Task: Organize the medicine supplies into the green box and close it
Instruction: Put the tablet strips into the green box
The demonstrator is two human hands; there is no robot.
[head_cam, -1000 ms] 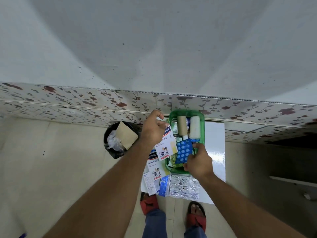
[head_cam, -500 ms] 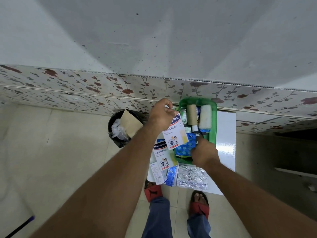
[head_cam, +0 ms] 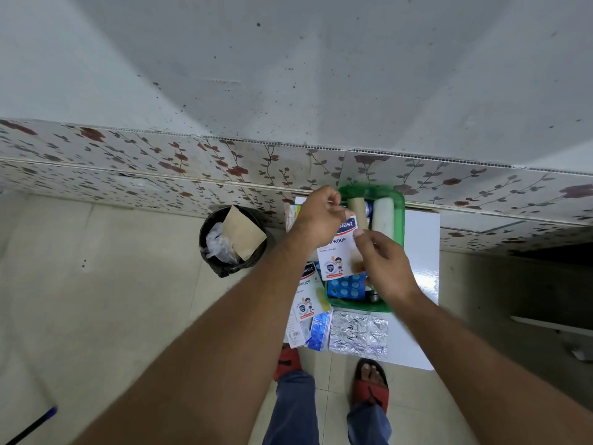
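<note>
The green box stands open on a small white table against the wall. It holds a tan bandage roll, a white bandage roll and a blue blister pack. My left hand grips a white plaster packet by its top edge, above the box. My right hand touches the packet's right edge with its fingertips. A second plaster packet, a blue sachet, a small white box and silver blister strips lie on the table in front of the green box.
A black waste bin with brown card and plastic inside stands on the floor left of the table. Another small carton sits at the table's back left. My feet in red sandals are below the table's front edge.
My right hand left the blue blister pack in the box and rose to the plaster packet. My left hand carried the packet right, over the box.
</note>
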